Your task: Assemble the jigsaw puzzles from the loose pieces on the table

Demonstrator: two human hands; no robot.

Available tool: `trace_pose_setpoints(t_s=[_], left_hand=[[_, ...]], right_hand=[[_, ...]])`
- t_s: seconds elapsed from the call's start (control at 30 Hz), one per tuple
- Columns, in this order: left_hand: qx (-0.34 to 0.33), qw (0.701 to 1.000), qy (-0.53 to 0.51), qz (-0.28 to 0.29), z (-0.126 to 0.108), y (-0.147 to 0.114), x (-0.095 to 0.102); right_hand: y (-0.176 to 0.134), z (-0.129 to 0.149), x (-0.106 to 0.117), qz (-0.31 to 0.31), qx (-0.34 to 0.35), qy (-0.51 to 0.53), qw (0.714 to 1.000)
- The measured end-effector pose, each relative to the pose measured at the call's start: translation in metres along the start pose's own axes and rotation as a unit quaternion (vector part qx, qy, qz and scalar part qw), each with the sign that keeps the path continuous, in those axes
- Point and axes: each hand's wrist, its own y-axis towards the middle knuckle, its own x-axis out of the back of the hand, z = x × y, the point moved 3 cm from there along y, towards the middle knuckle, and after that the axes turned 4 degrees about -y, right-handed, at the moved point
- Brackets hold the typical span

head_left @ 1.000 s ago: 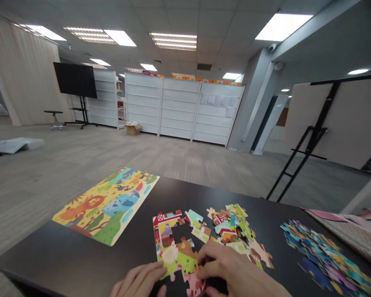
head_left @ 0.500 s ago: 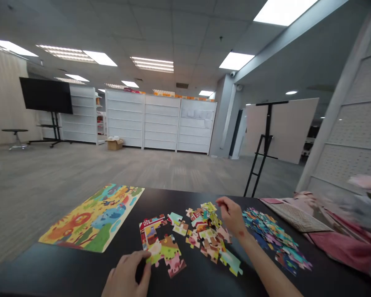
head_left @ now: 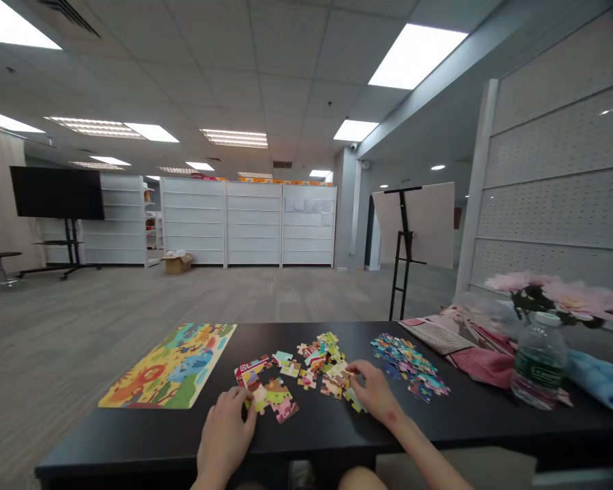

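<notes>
A partly joined jigsaw (head_left: 272,395) with a red barn and animals lies on the black table. My left hand (head_left: 227,429) rests at its near left edge, fingertips touching it, with a gap between thumb and index finger. To the right is a heap of loose puzzle pieces (head_left: 317,361) in yellow, green, red and pink. My right hand (head_left: 375,391) is at the heap's right side, its fingertips on or just over some pieces, thumb and index finger apart. No lifted piece shows in either hand.
A colourful animal picture sheet (head_left: 166,371) lies at the left. Farther right are a second heap of blue-purple pieces (head_left: 409,361), a pink cloth bag (head_left: 483,364), a water bottle (head_left: 539,364) and pink flowers (head_left: 567,292). The table's front edge (head_left: 317,449) runs close to me.
My view has shifted, bringing the bottle, the flowers and the table's front edge into sight. My right hand has come from the heap's far side to its near right side. My left hand stays at the jigsaw.
</notes>
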Motion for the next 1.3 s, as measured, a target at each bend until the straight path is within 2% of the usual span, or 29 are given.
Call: trace_pose_setpoints(t_s=[0.1,0.27,0.47,0.67,0.9,1.13,1.3], left_hand=[[0.012,1.000,0.005,0.000,-0.001,0.001,0.001],[0.025,1.000,0.017,0.002,-0.004,0.001,0.003],[0.041,0.999,0.023,0.004,-0.007,0.001,0.007],[0.039,0.999,0.022,0.008,-0.008,0.001,0.007],[0.027,0.999,0.032,0.001,-0.007,0.002,0.004],[0.020,0.998,0.045,0.029,-0.007,0.001,0.004],[0.038,0.997,0.064,0.025,-0.002,-0.002,-0.002]], right_hand=[[-0.009,0.002,0.009,0.009,0.025,-0.012,1.000],[-0.021,0.031,0.005,0.084,0.116,-0.012,0.990],[-0.036,0.047,0.005,0.108,0.142,0.008,0.984],[-0.039,0.042,0.000,0.097,0.109,0.031,0.989],[-0.034,0.031,-0.006,0.051,0.049,0.014,0.997],[-0.029,0.020,-0.011,0.031,-0.005,0.001,0.999],[-0.033,0.013,-0.013,0.023,-0.035,-0.002,0.999]])
